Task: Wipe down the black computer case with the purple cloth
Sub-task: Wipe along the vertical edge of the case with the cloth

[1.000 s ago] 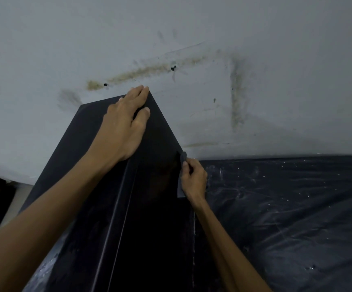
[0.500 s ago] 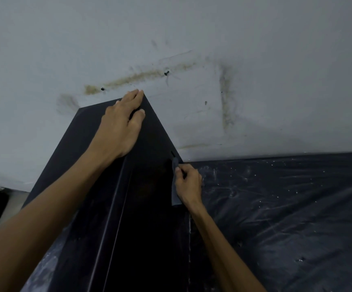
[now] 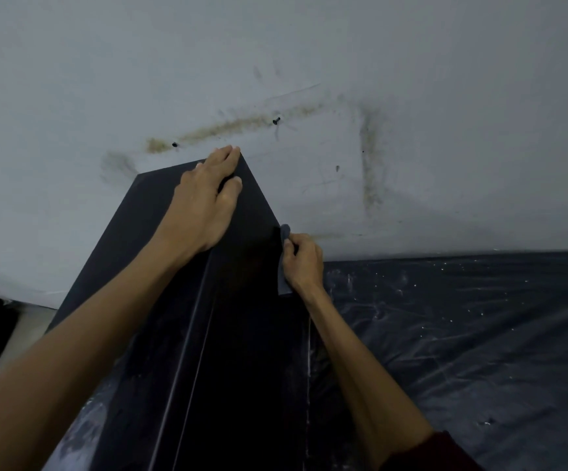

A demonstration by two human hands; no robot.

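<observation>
Item: black computer case (image 3: 242,334), standing on the black plastic sheet (image 3: 462,334) by the wall (image 3: 411,96), with my left hand (image 3: 204,202) bracing its top, fingers lying pressed together. Item: purple cloth (image 3: 283,283), which my right hand (image 3: 301,263) is pinching in its fingers against the case's far edge, sliding higher than a second ago; the wiping is progressing upward.

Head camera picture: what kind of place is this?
Probably a rough indoor work corner: a stained white wall with bare screws, a dusty black plastic sheet spread out, and the black computer case.
</observation>
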